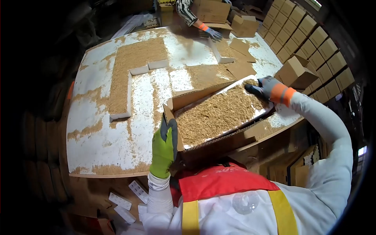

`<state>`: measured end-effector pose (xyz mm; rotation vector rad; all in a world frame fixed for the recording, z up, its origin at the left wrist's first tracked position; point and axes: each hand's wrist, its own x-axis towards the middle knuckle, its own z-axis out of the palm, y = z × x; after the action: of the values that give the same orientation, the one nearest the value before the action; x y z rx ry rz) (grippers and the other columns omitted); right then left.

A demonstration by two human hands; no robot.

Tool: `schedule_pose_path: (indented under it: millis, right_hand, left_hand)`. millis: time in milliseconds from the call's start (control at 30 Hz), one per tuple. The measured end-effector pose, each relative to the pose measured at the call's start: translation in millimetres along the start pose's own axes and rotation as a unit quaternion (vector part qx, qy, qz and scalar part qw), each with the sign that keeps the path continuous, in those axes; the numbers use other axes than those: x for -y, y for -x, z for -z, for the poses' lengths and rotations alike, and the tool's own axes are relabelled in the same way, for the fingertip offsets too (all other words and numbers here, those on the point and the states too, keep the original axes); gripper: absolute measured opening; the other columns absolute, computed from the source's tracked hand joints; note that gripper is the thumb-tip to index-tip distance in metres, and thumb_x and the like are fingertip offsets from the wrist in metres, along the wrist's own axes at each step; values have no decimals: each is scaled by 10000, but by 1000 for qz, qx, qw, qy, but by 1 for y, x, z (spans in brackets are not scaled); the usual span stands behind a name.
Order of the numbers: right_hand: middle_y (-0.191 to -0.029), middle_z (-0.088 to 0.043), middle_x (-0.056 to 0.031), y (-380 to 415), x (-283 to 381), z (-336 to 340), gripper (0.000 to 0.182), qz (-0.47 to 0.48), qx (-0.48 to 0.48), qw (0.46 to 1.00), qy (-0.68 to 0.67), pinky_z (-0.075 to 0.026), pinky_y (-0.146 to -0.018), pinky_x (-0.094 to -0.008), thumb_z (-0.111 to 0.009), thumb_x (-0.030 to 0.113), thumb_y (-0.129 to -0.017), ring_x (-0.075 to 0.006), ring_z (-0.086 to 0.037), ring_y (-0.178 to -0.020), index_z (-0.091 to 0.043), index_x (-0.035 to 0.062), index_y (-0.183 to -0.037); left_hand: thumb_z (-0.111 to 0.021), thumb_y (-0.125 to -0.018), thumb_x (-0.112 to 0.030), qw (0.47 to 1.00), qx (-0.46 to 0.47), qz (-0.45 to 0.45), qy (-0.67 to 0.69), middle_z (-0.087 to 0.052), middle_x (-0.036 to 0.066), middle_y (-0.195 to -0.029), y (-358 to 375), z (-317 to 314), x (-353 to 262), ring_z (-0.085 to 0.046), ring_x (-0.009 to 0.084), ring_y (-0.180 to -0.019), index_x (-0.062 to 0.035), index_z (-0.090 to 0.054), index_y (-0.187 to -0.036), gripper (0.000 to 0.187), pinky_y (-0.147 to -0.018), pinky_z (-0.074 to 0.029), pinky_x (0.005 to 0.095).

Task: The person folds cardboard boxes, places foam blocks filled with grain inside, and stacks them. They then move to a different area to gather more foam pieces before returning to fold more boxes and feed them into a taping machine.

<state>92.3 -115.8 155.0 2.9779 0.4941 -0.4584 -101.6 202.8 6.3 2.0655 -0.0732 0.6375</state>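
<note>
A cardboard box (188, 98), its top open, lies slantwise at the near edge of the table. In it sits a long white-edged tray (251, 79) topped with loose brown shavings (219, 113). My left hand (164, 147), in a green and grey glove, grips the box's left end wall with the fingers upright along it. My right hand (270, 89), in a grey glove with an orange cuff, is closed around the tray's far right end, thumb on the shavings. The underside of the tray and part of my right fingers are hidden.
Brown shavings and white strips (140, 70) lie on the white table (94, 145). Across it, a co-worker's gloved hand (213, 34) reaches near flat cardboard pieces (241, 68). Stacked cartons (323, 72) and an open carton (296, 73) stand at the right. White perforated pieces (119, 200) lie below left.
</note>
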Motion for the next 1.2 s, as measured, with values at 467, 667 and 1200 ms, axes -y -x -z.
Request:
schedule_pose_path:
  millis: [467,667,1200]
  right_hand:
    - [-862,-680,-160,-21,84,-51,472,274,46,944,177,-522,-732,-423,-634,461,-800,-340,-660,-843,-657,45,-1023]
    - [-1068,-601,-274,-40,129,-106,916,463,204,856,103,-498,-823,-437,-697,462,-782,-415,-617,-935,-286,-52,-1418]
    - [-1124,-607,-246,-58,141,-106,863,347,323,878,62,-480,-853,-455,-645,540,-798,-422,-595,-979,-303,102,-1458]
  left_hand:
    - [-595,-881,-198,981,84,168,50,-611,282,-1111,-16,13,-27,-642,368,-974,76,-449,-1323,540,-839,-504,394]
    - [-546,-959,-211,950,11,192,245,-573,182,-1277,-35,23,40,-544,296,-1195,27,-481,-1325,441,-993,-428,387]
    - [-765,-715,-545,610,-556,565,11,-387,341,-1385,-144,25,352,-460,434,-1246,59,-251,-1441,1075,-977,-454,476]
